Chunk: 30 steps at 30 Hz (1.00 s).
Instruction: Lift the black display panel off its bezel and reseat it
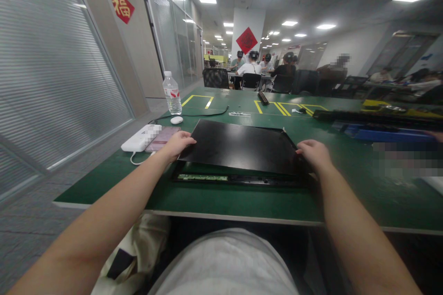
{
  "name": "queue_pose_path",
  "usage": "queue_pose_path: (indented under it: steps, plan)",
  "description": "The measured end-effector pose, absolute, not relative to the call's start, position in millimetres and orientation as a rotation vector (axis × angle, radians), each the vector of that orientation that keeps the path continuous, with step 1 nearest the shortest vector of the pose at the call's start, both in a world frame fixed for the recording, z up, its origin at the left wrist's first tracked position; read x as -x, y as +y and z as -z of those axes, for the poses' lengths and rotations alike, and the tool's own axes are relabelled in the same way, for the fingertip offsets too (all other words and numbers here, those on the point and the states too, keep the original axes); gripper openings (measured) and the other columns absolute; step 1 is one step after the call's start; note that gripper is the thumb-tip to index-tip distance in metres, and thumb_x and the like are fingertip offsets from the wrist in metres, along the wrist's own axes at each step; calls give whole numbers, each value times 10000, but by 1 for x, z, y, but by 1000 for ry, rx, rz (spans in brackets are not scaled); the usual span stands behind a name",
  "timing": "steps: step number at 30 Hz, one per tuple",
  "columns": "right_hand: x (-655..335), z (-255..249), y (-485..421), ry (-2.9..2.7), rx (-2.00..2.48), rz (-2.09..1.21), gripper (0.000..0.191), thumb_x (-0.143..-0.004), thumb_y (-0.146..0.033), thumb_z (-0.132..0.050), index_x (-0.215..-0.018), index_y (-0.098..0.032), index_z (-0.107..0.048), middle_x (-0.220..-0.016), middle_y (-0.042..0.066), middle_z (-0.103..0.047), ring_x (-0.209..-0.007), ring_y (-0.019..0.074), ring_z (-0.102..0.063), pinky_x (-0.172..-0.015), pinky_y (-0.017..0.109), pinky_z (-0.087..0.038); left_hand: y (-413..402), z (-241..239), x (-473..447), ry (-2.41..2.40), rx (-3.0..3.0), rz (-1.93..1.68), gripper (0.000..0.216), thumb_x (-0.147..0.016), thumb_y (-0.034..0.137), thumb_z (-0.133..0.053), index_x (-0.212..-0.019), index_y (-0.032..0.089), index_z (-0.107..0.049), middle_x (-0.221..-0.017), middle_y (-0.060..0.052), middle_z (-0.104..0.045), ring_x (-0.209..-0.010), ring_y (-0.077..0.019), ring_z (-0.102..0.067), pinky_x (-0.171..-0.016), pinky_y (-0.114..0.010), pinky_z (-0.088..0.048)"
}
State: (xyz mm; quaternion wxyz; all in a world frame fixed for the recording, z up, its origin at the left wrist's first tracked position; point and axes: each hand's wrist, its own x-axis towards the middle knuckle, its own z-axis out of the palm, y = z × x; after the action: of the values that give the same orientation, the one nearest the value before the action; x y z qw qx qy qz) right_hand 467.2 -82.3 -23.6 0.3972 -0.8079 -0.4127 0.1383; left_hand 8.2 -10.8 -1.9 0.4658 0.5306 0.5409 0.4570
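Observation:
A large flat black panel (242, 145) lies on the green table (221, 198), its near edge raised off a black frame (238, 179) with a green circuit strip (202, 177) showing beneath. My left hand (178, 144) grips the panel's left near corner, fingers curled on the edge. At the right near corner, my right hand (313, 153) holds the panel with fingers wrapped over its edge.
A white power bank (140, 138), a phone (162, 138), a white mouse (176, 120) and a water bottle (172, 93) sit left of the panel. Dark strips and a blue tray (387, 133) lie to the right. People sit at tables behind.

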Motion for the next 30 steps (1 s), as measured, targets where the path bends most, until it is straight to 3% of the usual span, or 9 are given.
queue_pose_path:
  steps: [18, 30]
  plan:
    - [-456, 14, -89, -1121, 2117, -281, 170, -741, -248, -617, -861, -212, -732, -778, 53, -749, -678, 199, -662, -575, 273, -457, -5, 8, -6, 1358, -1359, -1084, 293, -459, 228, -737, -730, 182, -635, -647, 10, -644, -616, -172, -574, -578, -273, -415]
    - [-455, 12, -89, -1147, 2138, -242, 169, -731, -235, -612, -837, -216, -742, -761, 53, -749, -699, 210, -671, -593, 282, -469, -10, 5, -7, 1287, -1260, -1054, 453, -447, 181, -748, -889, 185, -647, -696, -4, -697, -606, -200, -646, -571, -300, -482]
